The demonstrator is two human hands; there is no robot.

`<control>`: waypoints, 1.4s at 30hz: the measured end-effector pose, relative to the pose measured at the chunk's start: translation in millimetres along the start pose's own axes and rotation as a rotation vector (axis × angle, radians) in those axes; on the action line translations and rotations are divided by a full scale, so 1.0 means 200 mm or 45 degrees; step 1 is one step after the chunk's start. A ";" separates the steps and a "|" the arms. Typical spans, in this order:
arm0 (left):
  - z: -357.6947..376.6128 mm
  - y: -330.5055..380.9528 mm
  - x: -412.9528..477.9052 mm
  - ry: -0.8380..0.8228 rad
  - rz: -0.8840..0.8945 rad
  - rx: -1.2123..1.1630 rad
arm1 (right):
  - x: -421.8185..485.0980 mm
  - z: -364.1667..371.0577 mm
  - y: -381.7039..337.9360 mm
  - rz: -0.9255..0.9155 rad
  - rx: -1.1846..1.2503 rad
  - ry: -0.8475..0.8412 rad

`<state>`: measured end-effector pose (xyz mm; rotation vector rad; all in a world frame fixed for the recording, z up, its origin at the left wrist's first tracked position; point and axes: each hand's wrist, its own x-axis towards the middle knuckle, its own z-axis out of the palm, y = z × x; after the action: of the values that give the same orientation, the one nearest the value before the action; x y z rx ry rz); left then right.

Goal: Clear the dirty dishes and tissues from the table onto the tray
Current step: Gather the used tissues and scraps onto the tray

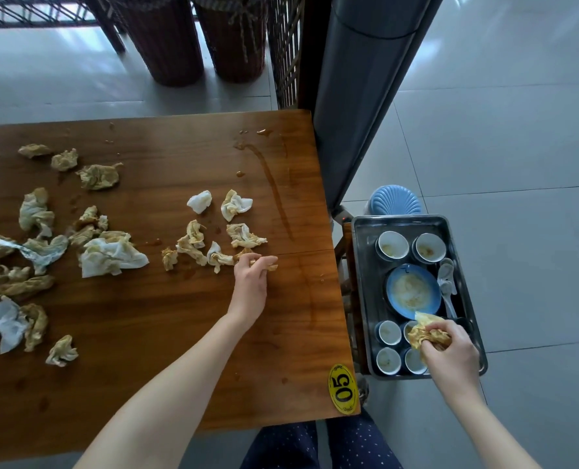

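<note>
Wood, glossy and reddish-brown, forms the table point(179, 333), and its top carries streaks and drops of brown liquid. Crumpled tissues point(112, 253) lie scattered over it, roughly twenty, though several overlap at the left, so an exact count cannot be told. They are soft, wrinkled paper, mostly stained yellow-brown, with a few whiter. One strip of shiny foil point(14, 247) lies in the left heap. The left hand point(252, 275) rests on the table near its right edge, fingers curled and pinching one small tissue point(272, 265) at the end of the nearest cluster.

Just beside the table's right edge sits one rectangular metal tray point(362, 299) with raised walls. It holds six small round bowls point(392, 245), white inside: two at the far end, four at the near end. Between them lies one round blue plate point(413, 291) smeared with pale residue. At least two white spoons point(447, 270) lie along the right wall. The right hand point(450, 353) is over the near bowls, fingers closed round a wad point(428, 328) of yellow-stained tissue; whether the wad touches the bowls cannot be told.

One yellow oval sticker point(343, 389) reading 05 marks the table's near right corner. One ribbed blue stool point(396, 199) stands beyond the tray.
</note>
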<state>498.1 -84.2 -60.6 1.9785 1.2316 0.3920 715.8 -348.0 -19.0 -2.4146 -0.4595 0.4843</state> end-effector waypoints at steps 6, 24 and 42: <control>0.00 0.27 0.01 0.059 -0.144 -0.315 | 0.10 -0.01 0.02 0.054 0.064 -0.001; 0.84 0.92 0.01 -0.120 -0.509 -0.534 | 0.93 -0.21 0.46 0.052 -0.140 -0.330; 1.46 0.99 0.21 -0.385 -0.640 -0.529 | 1.13 -0.20 0.74 0.071 0.039 -0.581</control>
<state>819.2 -225.2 -114.7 1.2681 1.2742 0.0772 961.2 -379.7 -134.7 -2.2852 -0.5708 1.0679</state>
